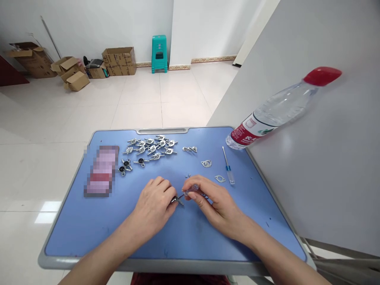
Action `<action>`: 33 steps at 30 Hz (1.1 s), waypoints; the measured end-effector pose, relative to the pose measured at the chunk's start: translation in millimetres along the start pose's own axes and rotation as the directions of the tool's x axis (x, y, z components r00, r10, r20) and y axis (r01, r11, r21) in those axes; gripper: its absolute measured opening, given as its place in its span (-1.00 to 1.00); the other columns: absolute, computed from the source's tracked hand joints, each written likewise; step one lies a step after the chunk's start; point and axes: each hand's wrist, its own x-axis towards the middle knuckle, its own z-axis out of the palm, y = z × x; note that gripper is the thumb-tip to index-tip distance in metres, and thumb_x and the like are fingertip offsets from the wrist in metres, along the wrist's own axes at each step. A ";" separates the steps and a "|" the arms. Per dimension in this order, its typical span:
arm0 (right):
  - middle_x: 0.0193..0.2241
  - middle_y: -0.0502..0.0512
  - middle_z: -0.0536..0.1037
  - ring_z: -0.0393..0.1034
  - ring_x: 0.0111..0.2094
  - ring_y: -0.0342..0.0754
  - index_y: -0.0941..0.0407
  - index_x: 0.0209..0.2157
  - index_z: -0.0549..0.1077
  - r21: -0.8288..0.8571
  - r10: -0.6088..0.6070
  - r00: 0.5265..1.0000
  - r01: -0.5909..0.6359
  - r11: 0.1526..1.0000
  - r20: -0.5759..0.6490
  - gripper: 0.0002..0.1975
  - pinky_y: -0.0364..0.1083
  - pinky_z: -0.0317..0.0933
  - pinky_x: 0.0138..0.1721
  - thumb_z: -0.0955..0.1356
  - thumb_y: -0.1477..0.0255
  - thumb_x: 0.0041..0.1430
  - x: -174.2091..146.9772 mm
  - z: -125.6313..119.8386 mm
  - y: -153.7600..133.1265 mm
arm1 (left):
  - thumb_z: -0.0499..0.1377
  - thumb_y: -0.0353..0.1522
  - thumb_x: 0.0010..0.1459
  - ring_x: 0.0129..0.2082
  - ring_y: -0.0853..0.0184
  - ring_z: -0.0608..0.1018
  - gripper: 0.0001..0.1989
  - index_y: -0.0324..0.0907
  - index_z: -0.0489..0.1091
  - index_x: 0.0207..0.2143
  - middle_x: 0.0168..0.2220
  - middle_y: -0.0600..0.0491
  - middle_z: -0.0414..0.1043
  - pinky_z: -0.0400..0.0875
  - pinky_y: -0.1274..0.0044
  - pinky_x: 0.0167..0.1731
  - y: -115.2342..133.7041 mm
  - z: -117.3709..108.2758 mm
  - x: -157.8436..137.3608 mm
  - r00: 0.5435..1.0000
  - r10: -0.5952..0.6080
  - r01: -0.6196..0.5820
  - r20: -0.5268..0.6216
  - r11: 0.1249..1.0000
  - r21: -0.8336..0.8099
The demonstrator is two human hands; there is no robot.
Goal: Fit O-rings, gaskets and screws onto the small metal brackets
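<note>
My left hand (154,202) is closed around a small metal valve-like fitting (179,201), holding it just above the blue table; most of it is hidden by the fingers. In my right hand (214,202) is a small screwdriver with a clear handle (194,187), pinched between thumb and fingers. Its shaft points left, toward the fitting; whether the tip touches a screw is too small to tell. A few tiny screws (188,175) lie just beyond my right hand. Flat metal plates with a central hole (220,179) rest to the right.
Several similar fittings (152,149) are grouped at the table's far side. Small metal levers (189,149) lie beside them. A second screwdriver (228,170) and a water bottle (267,113) stand to the right. A pixelated flat object (102,170) occupies the left. A grey panel (320,158) borders the table's right side.
</note>
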 end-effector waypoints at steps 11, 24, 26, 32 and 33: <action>-0.42 0.03 0.45 0.32 -0.43 -0.13 0.09 -0.19 0.33 -0.167 -0.141 0.988 0.128 0.978 -0.070 -0.90 -0.16 0.26 -0.40 0.22 0.54 0.32 3.6 3.5 -0.2 | 0.19 -0.48 0.16 -0.32 0.28 0.37 -0.93 -0.20 0.35 -0.39 -0.37 0.08 0.38 0.25 0.44 -0.37 0.3 1.0 0.0 1.000 -0.004 0.004 0.026 1.000 0.015; -0.35 0.02 0.53 0.38 -0.38 -0.13 0.07 -0.12 0.35 -0.131 -0.241 0.967 0.229 0.965 -0.078 -0.80 -0.16 0.30 -0.35 0.22 0.60 0.30 3.0 6.3 2.5 | 0.18 -0.47 0.17 -0.33 0.27 0.35 -0.96 -0.19 0.38 -0.34 -0.37 0.09 0.38 0.24 0.44 -0.37 0.8 -0.3 0.5 0.998 -0.029 0.029 0.047 1.000 0.002; -0.39 0.01 0.51 0.36 -0.42 -0.14 0.07 -0.15 0.36 -0.164 -0.243 0.966 0.226 0.960 -0.093 -0.82 -0.16 0.29 -0.38 0.23 0.59 0.30 3.8 7.9 3.3 | 0.18 -0.47 0.17 -0.34 0.27 0.35 -0.95 -0.19 0.37 -0.36 -0.38 0.08 0.37 0.24 0.44 -0.37 0.6 0.1 0.6 0.999 -0.023 0.023 0.041 1.000 0.006; -0.32 0.07 0.55 0.43 -0.36 -0.12 0.08 0.02 0.35 -0.250 -0.335 0.930 0.292 0.923 -0.150 -0.70 -0.15 0.33 -0.37 0.25 0.59 0.29 4.0 11.6 6.4 | 0.16 -0.45 0.19 -0.35 0.28 0.35 -0.94 -0.19 0.36 -0.37 -0.39 0.08 0.38 0.23 0.45 -0.39 0.0 1.3 -0.7 1.000 -0.014 0.014 0.014 1.000 0.005; -0.29 0.09 0.56 0.44 -0.33 -0.11 0.09 0.04 0.34 -0.251 -0.343 0.929 0.302 0.920 -0.137 -0.69 -0.14 0.34 -0.35 0.25 0.59 0.29 4.0 10.3 5.9 | 0.16 -0.45 0.20 -0.34 0.27 0.35 -0.95 -0.19 0.36 -0.36 -0.39 0.08 0.38 0.24 0.44 -0.39 -0.1 1.3 -0.7 1.000 -0.014 0.014 0.011 1.000 0.004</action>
